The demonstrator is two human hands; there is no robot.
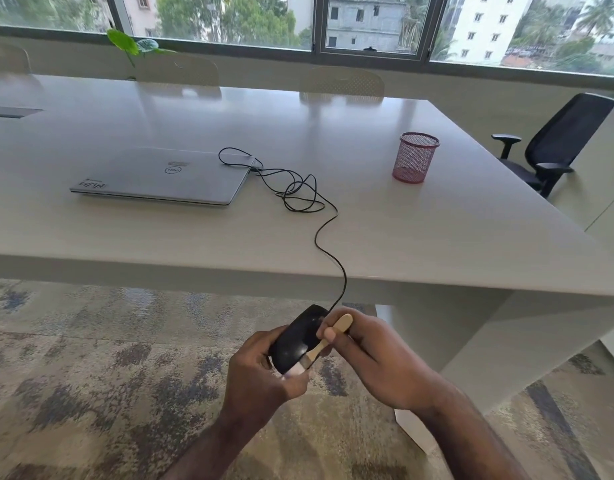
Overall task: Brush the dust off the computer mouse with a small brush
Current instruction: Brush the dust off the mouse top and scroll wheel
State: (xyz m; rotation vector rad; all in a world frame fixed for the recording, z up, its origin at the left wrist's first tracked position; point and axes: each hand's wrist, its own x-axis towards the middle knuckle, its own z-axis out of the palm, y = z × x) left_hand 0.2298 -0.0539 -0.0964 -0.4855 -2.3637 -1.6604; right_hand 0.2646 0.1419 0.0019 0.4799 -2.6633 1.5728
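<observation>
The left hand (260,372) cradles the black mouse (296,339) off the counter's (437,237) near edge, fingers clamped around it to steady it. The right hand (371,355) pinches the small brush (324,344), bristles touching the mouse's near end; the cable (324,233) trails back toward the laptop (160,178).

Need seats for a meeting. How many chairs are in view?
4: three beige chairs along the table's far side, one black office chair at the right. Others may be hidden.
</observation>
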